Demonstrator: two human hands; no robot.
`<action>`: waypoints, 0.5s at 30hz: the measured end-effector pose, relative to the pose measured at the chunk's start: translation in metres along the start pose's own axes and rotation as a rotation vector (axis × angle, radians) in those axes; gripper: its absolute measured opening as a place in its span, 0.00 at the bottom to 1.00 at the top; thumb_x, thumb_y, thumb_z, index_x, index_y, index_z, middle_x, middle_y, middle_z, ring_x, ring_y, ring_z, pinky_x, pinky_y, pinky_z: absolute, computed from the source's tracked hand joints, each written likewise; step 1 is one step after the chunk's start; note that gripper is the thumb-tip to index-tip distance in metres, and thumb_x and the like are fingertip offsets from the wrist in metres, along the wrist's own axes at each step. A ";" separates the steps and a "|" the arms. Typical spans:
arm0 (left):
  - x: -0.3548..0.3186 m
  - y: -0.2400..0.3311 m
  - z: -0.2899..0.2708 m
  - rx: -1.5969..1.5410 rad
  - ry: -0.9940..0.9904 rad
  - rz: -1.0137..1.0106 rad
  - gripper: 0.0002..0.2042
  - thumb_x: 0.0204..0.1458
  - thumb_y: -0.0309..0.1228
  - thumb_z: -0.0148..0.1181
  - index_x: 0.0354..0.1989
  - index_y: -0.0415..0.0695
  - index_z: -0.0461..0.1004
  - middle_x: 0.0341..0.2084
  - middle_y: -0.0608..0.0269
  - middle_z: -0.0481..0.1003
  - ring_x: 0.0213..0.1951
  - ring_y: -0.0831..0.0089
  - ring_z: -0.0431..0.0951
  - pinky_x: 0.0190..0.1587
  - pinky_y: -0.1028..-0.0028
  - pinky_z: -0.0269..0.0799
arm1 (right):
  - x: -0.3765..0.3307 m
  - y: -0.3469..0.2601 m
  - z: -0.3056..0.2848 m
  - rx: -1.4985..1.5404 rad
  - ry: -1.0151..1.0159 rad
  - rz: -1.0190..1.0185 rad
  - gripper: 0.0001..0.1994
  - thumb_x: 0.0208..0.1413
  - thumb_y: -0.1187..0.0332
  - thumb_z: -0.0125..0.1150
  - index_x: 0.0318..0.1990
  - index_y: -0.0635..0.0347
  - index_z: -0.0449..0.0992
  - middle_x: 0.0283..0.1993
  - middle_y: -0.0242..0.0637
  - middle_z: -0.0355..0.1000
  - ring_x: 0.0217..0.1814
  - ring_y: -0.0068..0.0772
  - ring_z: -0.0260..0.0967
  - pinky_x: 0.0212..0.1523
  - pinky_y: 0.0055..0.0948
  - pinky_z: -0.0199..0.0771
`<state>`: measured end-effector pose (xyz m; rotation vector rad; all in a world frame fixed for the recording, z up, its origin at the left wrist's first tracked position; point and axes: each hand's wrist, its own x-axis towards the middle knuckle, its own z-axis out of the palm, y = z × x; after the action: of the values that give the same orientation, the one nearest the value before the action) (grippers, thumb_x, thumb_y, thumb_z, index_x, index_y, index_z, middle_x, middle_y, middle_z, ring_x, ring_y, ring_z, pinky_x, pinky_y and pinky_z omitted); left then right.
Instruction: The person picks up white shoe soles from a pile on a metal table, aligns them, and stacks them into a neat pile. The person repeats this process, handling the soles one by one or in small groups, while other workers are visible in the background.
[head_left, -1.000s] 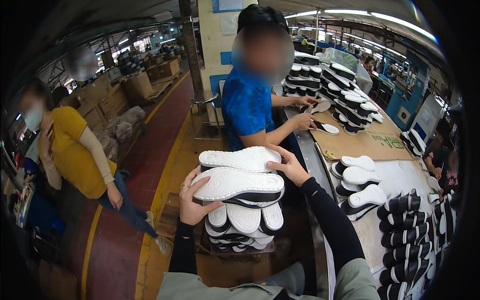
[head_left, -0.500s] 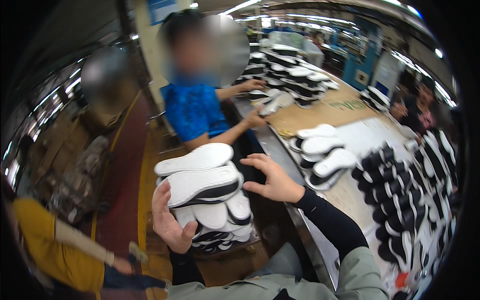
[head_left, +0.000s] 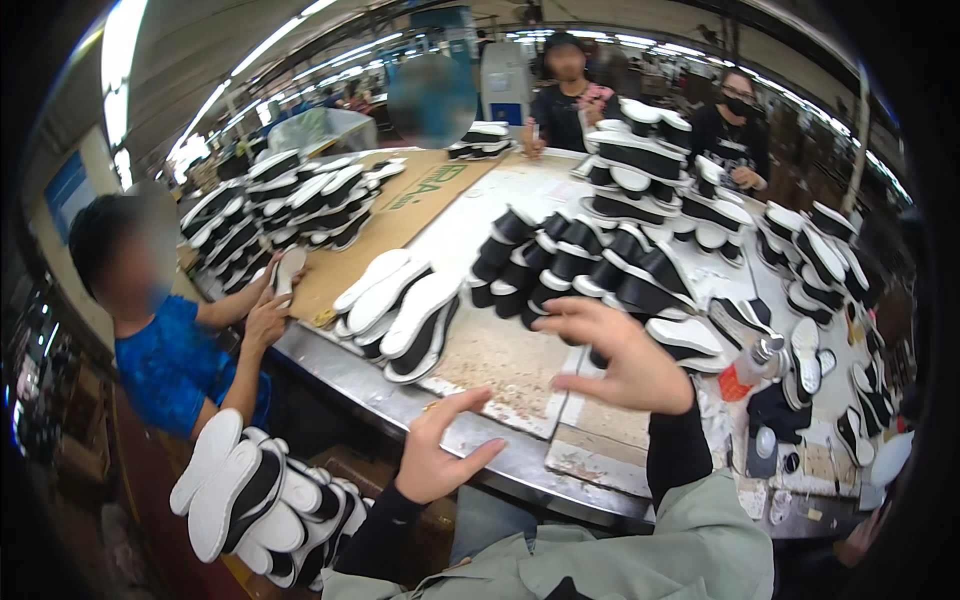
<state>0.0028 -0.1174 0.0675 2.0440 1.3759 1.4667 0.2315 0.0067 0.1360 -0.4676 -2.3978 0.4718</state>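
Both hands empty and spread: left hand (head_left: 440,450) low at the near edge of the metal table (head_left: 520,465), fingers loose, thumb up; right hand (head_left: 620,355) lifted over the tabletop, fingers splayed toward the rows of black-and-white shoe soles (head_left: 570,265) standing on edge mid-table. Nothing gripped by either. Nearer left on the table, a small leaning pile of white soles (head_left: 405,315) — closest to the left hand. Below the table edge, far left and low, a stack of soles (head_left: 250,495) apart from both hands. Probably a reach for the next batch: best to close on a whole row from both ends, palms flat, pressing inward — not pinching one sole, lest the row fan out and topple
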 end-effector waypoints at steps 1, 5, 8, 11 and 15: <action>0.010 -0.002 0.016 -0.040 -0.085 0.005 0.26 0.39 0.27 0.71 0.50 0.36 0.71 0.41 0.52 0.77 0.42 0.66 0.78 0.46 0.71 0.71 | -0.011 0.007 -0.018 0.042 0.075 0.093 0.26 0.42 0.68 0.70 0.53 0.60 0.72 0.56 0.48 0.67 0.58 0.47 0.65 0.57 0.36 0.64; 0.051 -0.014 0.085 -0.078 -0.350 0.104 0.28 0.42 0.32 0.69 0.52 0.37 0.69 0.44 0.50 0.74 0.46 0.61 0.76 0.49 0.68 0.70 | -0.068 0.060 -0.061 -0.063 0.560 0.546 0.20 0.45 0.66 0.68 0.45 0.65 0.76 0.42 0.44 0.74 0.37 0.34 0.73 0.38 0.29 0.72; 0.074 -0.045 0.148 -0.081 -0.414 0.111 0.33 0.41 0.36 0.70 0.56 0.37 0.65 0.48 0.48 0.72 0.50 0.58 0.73 0.52 0.66 0.69 | -0.091 0.081 -0.078 -0.116 0.565 0.746 0.17 0.45 0.63 0.68 0.41 0.66 0.78 0.36 0.43 0.76 0.33 0.34 0.75 0.36 0.29 0.72; 0.090 -0.072 0.215 -0.189 -0.405 -0.006 0.41 0.37 0.38 0.72 0.60 0.37 0.59 0.50 0.44 0.69 0.52 0.55 0.71 0.53 0.65 0.68 | -0.096 0.100 -0.076 -0.208 0.409 0.679 0.18 0.45 0.59 0.67 0.38 0.65 0.79 0.34 0.45 0.77 0.35 0.39 0.76 0.37 0.30 0.73; 0.094 -0.080 0.272 -0.137 -0.341 -0.140 0.46 0.34 0.39 0.75 0.61 0.36 0.55 0.50 0.41 0.70 0.53 0.55 0.71 0.55 0.65 0.67 | -0.092 0.128 -0.062 -0.238 0.180 0.757 0.24 0.42 0.51 0.67 0.38 0.65 0.80 0.34 0.49 0.77 0.36 0.43 0.76 0.40 0.34 0.74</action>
<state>0.1931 0.0780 -0.0535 1.9551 1.2164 1.0638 0.3656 0.0915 0.0768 -1.4758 -2.0439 0.4323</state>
